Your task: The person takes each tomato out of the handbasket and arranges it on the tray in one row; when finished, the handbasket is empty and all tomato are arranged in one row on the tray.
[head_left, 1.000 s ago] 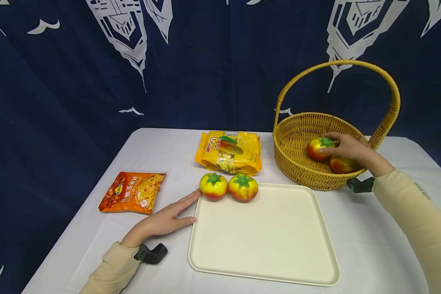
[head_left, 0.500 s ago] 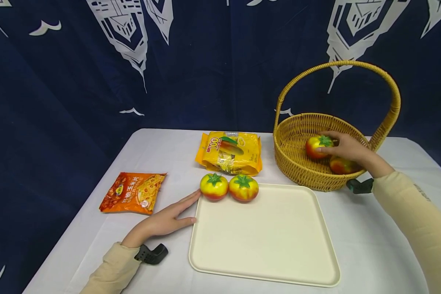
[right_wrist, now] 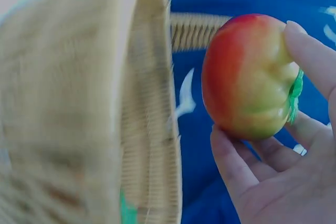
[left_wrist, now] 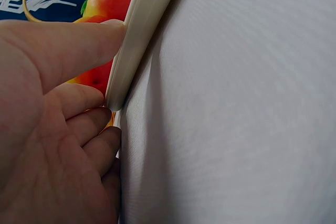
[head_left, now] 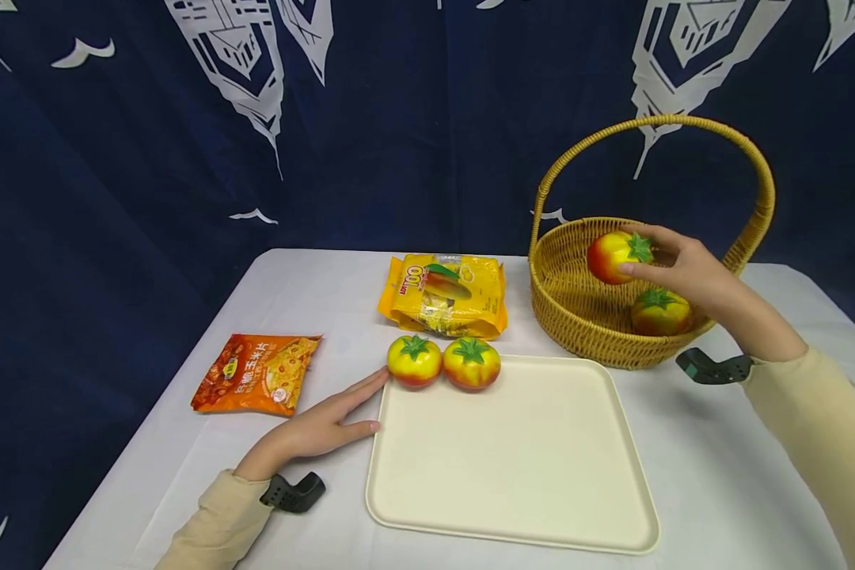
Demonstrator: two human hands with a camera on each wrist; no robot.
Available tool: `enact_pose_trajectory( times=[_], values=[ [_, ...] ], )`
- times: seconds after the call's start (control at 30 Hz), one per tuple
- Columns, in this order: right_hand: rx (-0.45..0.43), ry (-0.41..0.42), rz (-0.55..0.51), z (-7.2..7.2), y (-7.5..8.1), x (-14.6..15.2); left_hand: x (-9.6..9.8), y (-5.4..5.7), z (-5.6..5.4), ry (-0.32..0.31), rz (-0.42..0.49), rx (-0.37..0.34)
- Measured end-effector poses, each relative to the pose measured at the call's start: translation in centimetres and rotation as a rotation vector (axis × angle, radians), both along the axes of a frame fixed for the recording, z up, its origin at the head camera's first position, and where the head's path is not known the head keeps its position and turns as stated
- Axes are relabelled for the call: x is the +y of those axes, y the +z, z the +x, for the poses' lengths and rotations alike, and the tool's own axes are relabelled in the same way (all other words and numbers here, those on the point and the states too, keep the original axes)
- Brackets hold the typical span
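My right hand (head_left: 684, 265) grips a red-and-yellow toy tomato (head_left: 609, 258) with a green leafy top, held above the wicker basket (head_left: 577, 332). In the right wrist view, thumb and fingers wrap the tomato (right_wrist: 247, 77) beside the basket's rim. A second tomato (head_left: 659, 313) lies inside the basket. My left hand (head_left: 321, 423) lies with straight fingers at the left edge of the cream tray (head_left: 513, 459); in the left wrist view its thumb touches the tray's rim (left_wrist: 134, 40). Two more tomatoes sit side by side at the tray's far left corner, the left one (head_left: 414, 362) near my fingertips.
A yellow mango snack pack (head_left: 445, 294) lies behind the tray. An orange chip bag (head_left: 256, 374) is on the white table (head_left: 313, 293) to the left. The basket's tall handle (head_left: 666, 121) arches over it, before a dark blue curtain (head_left: 413, 127).
My right hand has lifted the tomato up from the basket's bottom, uncovering more of the tomato left inside. My left hand has stayed in place.
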State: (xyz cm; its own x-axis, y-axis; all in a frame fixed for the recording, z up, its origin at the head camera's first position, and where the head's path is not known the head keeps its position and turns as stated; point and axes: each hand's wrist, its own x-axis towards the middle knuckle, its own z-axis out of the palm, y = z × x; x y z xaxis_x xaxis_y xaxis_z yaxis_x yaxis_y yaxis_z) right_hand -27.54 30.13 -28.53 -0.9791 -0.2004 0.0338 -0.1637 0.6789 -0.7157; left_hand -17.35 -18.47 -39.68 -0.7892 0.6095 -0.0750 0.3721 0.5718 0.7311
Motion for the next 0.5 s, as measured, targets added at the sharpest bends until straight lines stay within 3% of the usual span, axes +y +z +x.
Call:
enact_pose_trajectory(
  times=[0.2, 0.5],
  values=[
    [0.035, 0.058, -0.109, 2.8, -0.1, -2.8, 0.1, 0.1, 0.0, 0.001, -0.001, -0.011],
    [0.017, 0.214, -0.253, 6.4, -2.7, -7.0, 0.1, 0.2, 0.1, 0.017, -0.017, -0.016]
  ],
)
